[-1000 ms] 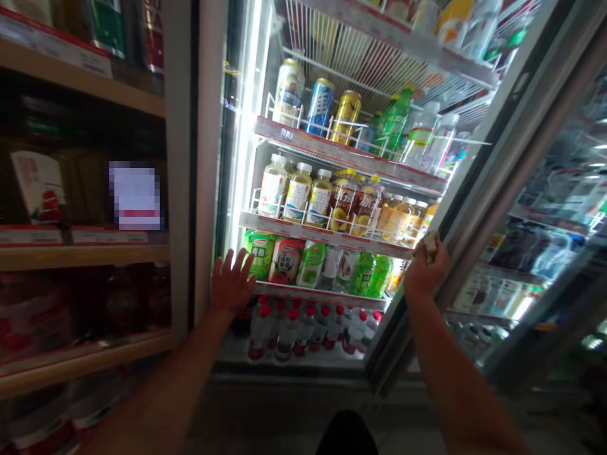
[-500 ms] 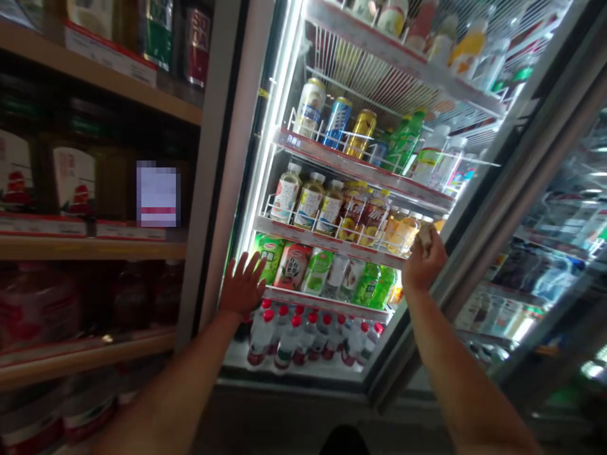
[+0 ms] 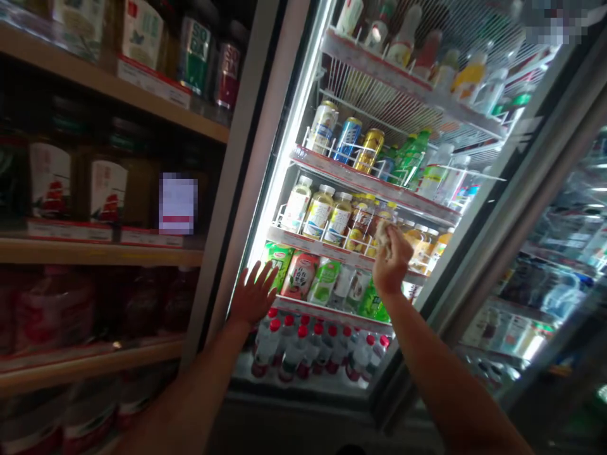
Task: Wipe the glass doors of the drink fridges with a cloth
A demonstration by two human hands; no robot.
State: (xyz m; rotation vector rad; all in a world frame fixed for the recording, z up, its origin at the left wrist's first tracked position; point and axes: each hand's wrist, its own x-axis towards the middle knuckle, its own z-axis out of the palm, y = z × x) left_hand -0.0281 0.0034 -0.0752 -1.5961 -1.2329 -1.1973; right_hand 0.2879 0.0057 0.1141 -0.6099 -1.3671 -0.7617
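Observation:
My right hand (image 3: 392,264) is closed around a crumpled light beige cloth (image 3: 382,232). It is held up in front of a lit drinks fridge, level with the row of bottles on the middle shelf (image 3: 327,249). Whether the cloth touches a glass pane or the shelf edge, I cannot tell. My left hand (image 3: 253,294) has its fingers spread at the fridge's lower left side, beside a green drink carton (image 3: 277,260). Nothing is in that hand.
Cans such as a gold one (image 3: 370,150) stand on the shelf above. Red-capped bottles (image 3: 302,349) fill the fridge bottom. Left is a wooden shelf (image 3: 118,254) with dark bottles; at right, a metal door frame (image 3: 478,265) and another stocked fridge.
My right hand has moved left with the cloth, from the middle shelf's right end to its brown-labelled bottles. My left hand stays spread at the fridge's left side. The view has shifted slightly.

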